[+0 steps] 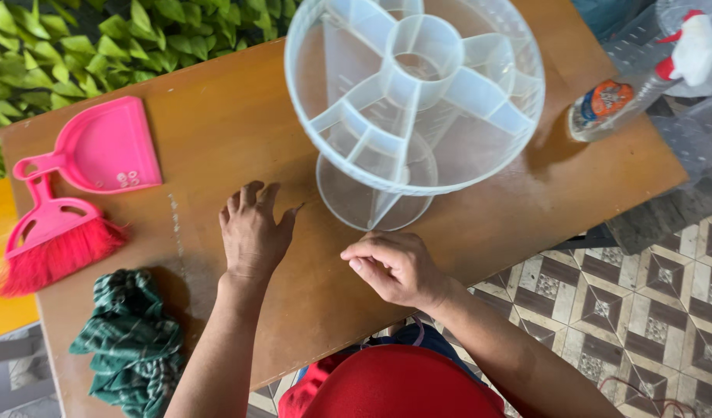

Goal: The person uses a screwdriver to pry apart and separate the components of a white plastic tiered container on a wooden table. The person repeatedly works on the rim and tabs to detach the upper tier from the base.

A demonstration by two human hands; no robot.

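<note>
Organizer (415,97), clear plastic, divided compartments, stands on desk (240,124) on round base. Likely light, stiff, slippery; best gripped at rim. My left hand (253,232) flat, released, just before base; my right hand (394,267) loosely curled, grasping nothing.

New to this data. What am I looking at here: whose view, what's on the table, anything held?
There is no machine: a person works with two bare hands, and the single picture comes from a camera on their head, looking down. The left hand lies flat, palm down, on the brown wooden table. The right hand is loosely curled beside it; neither visibly holds anything. Just beyond them stands a clear plastic round organizer with divided compartments on a round base. To the left lie a pink dustpan with small beads in it, a pink hand brush and a crumpled green cloth. A spray bottle lies at the right edge.
</note>
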